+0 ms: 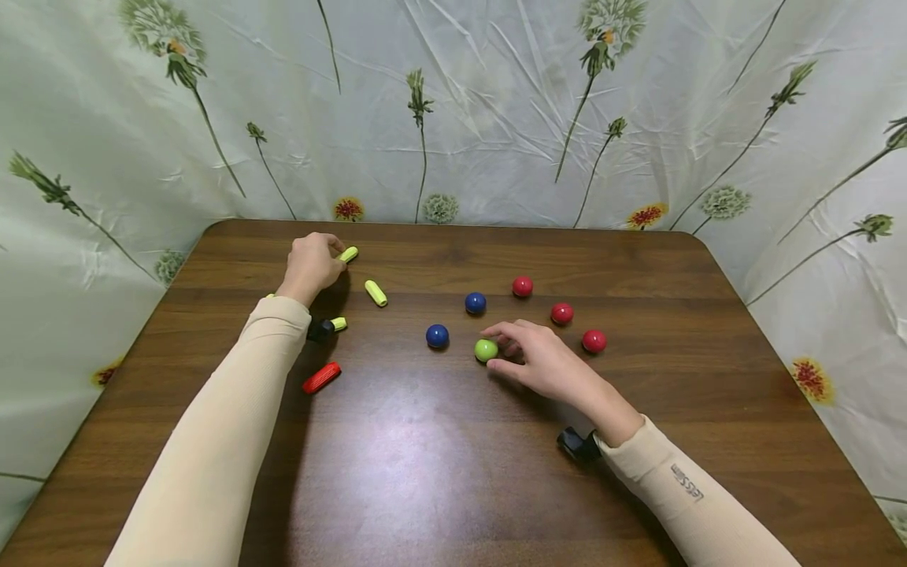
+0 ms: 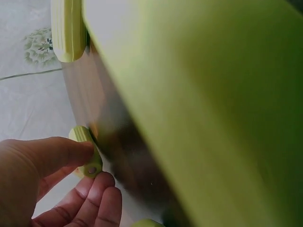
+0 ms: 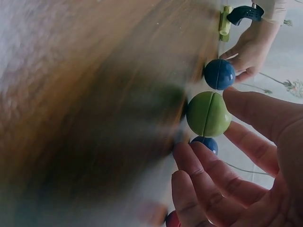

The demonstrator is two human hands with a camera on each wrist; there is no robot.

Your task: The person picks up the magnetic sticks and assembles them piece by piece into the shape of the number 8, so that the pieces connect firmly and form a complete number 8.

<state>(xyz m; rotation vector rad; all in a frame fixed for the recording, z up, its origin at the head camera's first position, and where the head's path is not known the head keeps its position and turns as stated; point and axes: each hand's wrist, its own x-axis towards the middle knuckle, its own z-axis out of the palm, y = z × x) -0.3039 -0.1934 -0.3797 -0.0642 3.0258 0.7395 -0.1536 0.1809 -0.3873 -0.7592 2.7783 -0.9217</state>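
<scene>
In the head view my left hand (image 1: 312,266) is at the table's far left, pinching a short ridged yellow-green stick (image 1: 348,254). The left wrist view shows the thumb across this stick (image 2: 80,134), fingers at its holed end. A similar stick (image 1: 375,293) lies just right of that hand. My right hand (image 1: 546,358) has thumb and index finger around a glossy green ball (image 1: 486,350) at mid-table. From the right wrist, the green ball (image 3: 208,114) shows a seam; the other fingers spread loosely below it. Two blue balls (image 1: 437,336) lie beyond and left of it.
Three red balls (image 1: 562,313) lie beyond the right hand. A red ridged stick (image 1: 322,378) and another yellow-green stick (image 1: 339,324) are beside the left forearm. Dark wrist cameras (image 1: 577,444) are strapped at the sleeves. Behind the wooden table (image 1: 397,504) hangs a flowered curtain (image 1: 482,118).
</scene>
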